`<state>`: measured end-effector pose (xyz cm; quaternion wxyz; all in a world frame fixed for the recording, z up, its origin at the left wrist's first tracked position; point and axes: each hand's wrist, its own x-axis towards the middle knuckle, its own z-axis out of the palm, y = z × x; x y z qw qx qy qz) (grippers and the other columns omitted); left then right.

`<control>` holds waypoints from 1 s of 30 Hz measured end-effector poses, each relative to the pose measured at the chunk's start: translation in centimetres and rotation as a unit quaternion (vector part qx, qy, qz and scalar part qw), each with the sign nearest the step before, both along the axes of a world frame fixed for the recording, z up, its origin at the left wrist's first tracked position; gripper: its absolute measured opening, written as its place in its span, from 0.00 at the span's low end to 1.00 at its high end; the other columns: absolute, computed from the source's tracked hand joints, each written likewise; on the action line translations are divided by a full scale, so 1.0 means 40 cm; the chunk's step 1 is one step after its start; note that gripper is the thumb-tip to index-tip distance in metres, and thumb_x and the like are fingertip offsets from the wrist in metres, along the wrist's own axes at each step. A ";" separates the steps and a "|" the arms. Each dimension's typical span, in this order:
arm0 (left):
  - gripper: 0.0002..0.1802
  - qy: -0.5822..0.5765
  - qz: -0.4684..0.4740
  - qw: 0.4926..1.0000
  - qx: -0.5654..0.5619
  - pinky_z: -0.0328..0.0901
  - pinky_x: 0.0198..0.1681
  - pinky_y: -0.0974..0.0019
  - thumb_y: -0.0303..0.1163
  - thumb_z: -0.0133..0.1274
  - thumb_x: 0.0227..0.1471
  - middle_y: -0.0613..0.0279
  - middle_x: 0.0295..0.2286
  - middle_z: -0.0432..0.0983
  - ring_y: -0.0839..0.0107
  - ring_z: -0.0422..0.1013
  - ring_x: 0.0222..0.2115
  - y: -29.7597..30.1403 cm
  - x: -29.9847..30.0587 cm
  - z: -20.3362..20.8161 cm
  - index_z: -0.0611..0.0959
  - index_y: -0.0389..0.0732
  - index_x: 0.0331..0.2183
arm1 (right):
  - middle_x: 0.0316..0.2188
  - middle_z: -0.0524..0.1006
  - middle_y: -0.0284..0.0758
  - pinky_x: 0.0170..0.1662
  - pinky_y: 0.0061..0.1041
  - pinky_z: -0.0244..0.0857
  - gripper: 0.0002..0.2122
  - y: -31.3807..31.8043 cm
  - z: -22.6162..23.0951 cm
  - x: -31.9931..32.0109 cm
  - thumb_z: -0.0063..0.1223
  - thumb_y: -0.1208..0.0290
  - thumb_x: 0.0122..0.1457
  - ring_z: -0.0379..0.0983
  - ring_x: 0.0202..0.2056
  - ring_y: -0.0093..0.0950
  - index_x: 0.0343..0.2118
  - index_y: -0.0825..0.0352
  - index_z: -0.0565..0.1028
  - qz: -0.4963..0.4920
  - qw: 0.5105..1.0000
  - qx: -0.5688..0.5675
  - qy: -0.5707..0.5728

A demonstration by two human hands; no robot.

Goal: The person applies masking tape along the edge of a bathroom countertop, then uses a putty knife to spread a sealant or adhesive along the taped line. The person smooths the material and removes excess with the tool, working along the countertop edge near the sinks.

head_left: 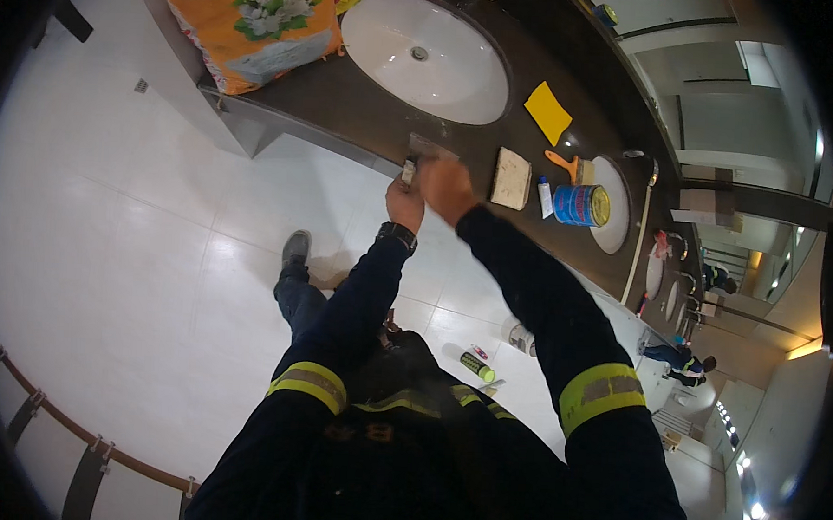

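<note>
Over the counter's near edge, my left hand [405,206] is closed around a small pale piece with a dark part [409,170]; its exact kind is unclear. Right beside it, my right hand [445,191] is curled closed and smeared by motion, so what it holds is hidden. Just beyond both hands a greyish, flat, blade-like patch [432,148] shows against the dark countertop [367,118]. I cannot tell whether it is a tool or a mark on the surface. The white oval sink [389,36] lies farther off, above the hands.
On the counter to the right are a yellow sheet [547,113], a stained pale block [511,179], an orange-handled brush [564,163], a white tube [545,200] and a blue can [577,205]. An orange bag [259,30] stands at left. A green-black canister [477,366] lies on the floor.
</note>
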<state>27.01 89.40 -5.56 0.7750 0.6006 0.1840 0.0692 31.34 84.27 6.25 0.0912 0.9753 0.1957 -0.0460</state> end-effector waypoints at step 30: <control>0.14 -0.006 -0.009 0.998 -0.059 0.70 0.37 0.60 0.34 0.54 0.62 0.52 0.30 0.83 0.65 0.78 0.31 0.021 0.016 -0.023 0.84 0.31 0.38 | 0.27 0.82 0.42 0.32 0.40 0.75 0.10 0.019 -0.002 0.011 0.50 0.67 0.56 0.82 0.30 0.40 0.31 0.65 0.82 -0.009 0.999 0.029 -0.023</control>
